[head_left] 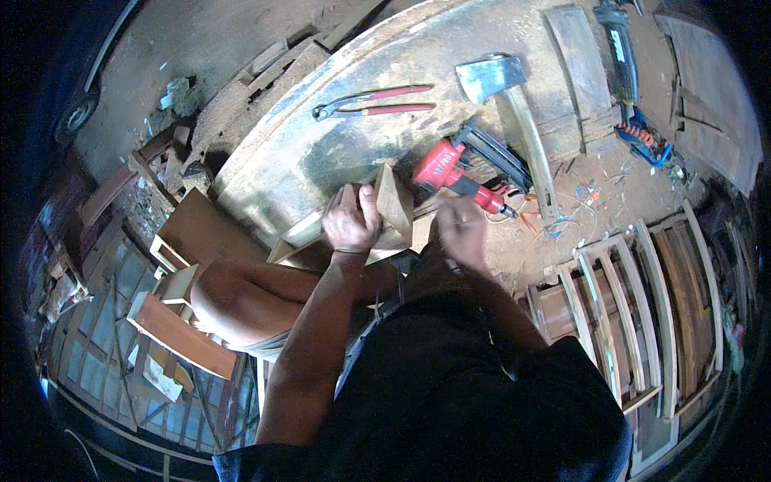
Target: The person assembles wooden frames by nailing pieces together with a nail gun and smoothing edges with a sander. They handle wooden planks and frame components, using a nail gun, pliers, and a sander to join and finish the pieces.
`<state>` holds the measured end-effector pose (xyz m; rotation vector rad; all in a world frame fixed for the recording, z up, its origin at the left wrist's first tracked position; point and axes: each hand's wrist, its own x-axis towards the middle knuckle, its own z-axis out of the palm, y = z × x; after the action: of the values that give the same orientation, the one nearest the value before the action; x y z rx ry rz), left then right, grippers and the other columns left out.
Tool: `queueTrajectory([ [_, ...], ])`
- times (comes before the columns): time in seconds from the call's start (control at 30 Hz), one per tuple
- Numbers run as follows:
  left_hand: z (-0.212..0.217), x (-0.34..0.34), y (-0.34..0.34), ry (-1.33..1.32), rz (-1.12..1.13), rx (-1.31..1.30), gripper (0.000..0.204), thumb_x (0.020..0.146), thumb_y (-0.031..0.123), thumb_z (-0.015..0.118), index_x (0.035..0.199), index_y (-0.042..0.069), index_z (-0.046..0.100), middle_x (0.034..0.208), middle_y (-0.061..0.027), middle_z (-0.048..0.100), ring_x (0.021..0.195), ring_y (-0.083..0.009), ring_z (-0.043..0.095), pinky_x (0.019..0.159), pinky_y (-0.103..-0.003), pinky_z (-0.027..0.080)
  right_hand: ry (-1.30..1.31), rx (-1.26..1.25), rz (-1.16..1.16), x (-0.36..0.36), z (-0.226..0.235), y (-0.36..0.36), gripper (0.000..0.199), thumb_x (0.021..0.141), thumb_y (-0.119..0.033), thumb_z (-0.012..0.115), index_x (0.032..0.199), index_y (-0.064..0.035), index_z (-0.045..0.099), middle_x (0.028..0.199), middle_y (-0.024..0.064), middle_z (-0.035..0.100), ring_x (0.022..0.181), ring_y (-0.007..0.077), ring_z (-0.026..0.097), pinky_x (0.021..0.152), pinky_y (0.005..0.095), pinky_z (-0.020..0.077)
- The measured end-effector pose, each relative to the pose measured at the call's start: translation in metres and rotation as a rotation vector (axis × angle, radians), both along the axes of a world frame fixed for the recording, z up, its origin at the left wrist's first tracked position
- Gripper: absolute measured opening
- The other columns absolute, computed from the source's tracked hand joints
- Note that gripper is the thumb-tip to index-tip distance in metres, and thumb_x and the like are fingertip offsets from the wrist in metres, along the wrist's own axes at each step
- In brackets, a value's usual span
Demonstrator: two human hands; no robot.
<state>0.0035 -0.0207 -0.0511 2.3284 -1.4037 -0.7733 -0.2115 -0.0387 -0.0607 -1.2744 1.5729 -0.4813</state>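
From where I stand, it's a broad, worn worktop, pale and blotched with dark smudges. Toward its far side lies a pair of carpenter's pincers, head pointing left, red handles spread apart. To their right rests a hatchet, steel head farther off, wooden handle slanting back this way. Beside that handle, a red pneumatic nailer lies on its side. Past the hatchet sits a flat, greyish plank.

The dark shirt has short sleeves.
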Motion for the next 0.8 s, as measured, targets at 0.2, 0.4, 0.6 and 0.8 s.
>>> queueTrajectory([
  [0.2, -0.001, -0.003, 0.0, -0.022, 0.006, 0.021, 0.037, 0.102, 0.031, 0.048, 0.08, 0.003, 0.058, 0.073, -0.0234, 0.06, 0.068, -0.047, 0.06, 0.062, -0.054, 0.046, 0.585, -0.484, 0.159, -0.072, -0.019, -0.13, 0.056, 0.091, -0.018, 0.072, 0.139, -0.0013, 0.049, 0.125, 0.027, 0.055, 0.113, 0.0471, 0.058, 0.095, 0.0524, 0.0471],
  [0.4, 0.0, -0.003, 0.001, -0.081, 0.007, 0.118, 0.036, 0.101, 0.03, 0.049, 0.081, 0.003, 0.059, 0.076, -0.0225, 0.063, 0.071, -0.0456, 0.062, 0.066, -0.054, 0.049, 0.51, -0.126, 0.247, -0.087, -0.012, -0.156, 0.061, 0.093, -0.022, 0.069, 0.145, -0.0021, 0.044, 0.127, 0.0314, 0.059, 0.105, 0.05, 0.063, 0.092, 0.0544, 0.0508],
  [0.6, 0.0, -0.001, 0.0, -0.059, 0.001, 0.02, 0.032, 0.099, 0.026, 0.049, 0.078, 0.004, 0.058, 0.073, -0.0215, 0.061, 0.068, -0.0454, 0.061, 0.064, -0.053, 0.048, -0.444, 1.026, -0.361, -0.104, 0.114, -0.101, 0.037, 0.1, -0.035, 0.057, 0.124, -0.0072, 0.056, 0.087, 0.0039, 0.061, 0.067, 0.014, 0.061, 0.061, 0.0294, 0.0552],
  [0.8, 0.0, 0.001, -0.001, -0.053, 0.005, 0.042, 0.032, 0.099, 0.028, 0.052, 0.079, 0.005, 0.06, 0.075, -0.0191, 0.063, 0.069, -0.0418, 0.062, 0.066, -0.051, 0.05, -0.541, 1.559, -0.553, -0.127, 0.088, 0.026, 0.042, 0.102, -0.03, 0.055, 0.13, 0.0001, 0.054, 0.09, 0.0077, 0.061, 0.065, 0.0169, 0.059, 0.055, 0.0297, 0.0523],
])
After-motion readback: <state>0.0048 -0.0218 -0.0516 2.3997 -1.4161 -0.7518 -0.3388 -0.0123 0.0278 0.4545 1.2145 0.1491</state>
